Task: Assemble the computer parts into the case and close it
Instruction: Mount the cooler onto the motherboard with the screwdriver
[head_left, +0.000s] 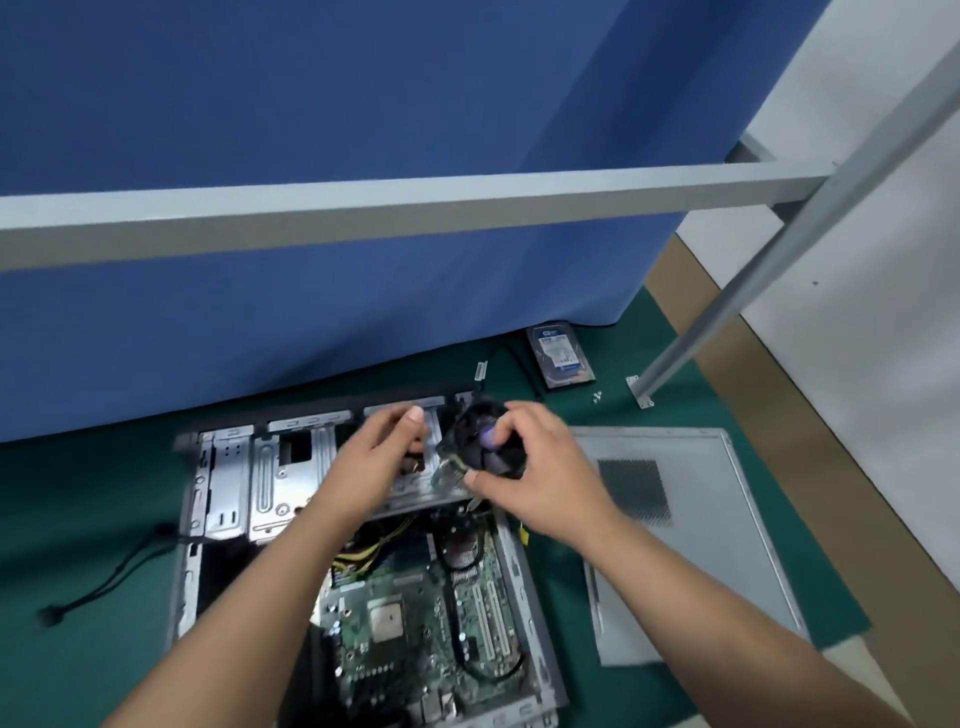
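Observation:
An open grey computer case (228, 483) lies on a green mat. Its motherboard (415, 654) is exposed, with the bare CPU socket (387, 621) near the middle. My right hand (545, 473) grips a black CPU cooler fan (483, 441) above the case's far right corner, over the drive cage. Just left of the cooler is my left hand (379, 457), thumb raised and fingers curled. Whether those fingers hold anything is hidden.
The grey side panel (701, 519) lies flat to the right of the case. A hard drive (560, 356) and loose screws (597, 397) lie beyond it. A black cable (104, 582) trails off to the left. A metal frame leg (727, 312) and blue curtain (311, 312) bound the back.

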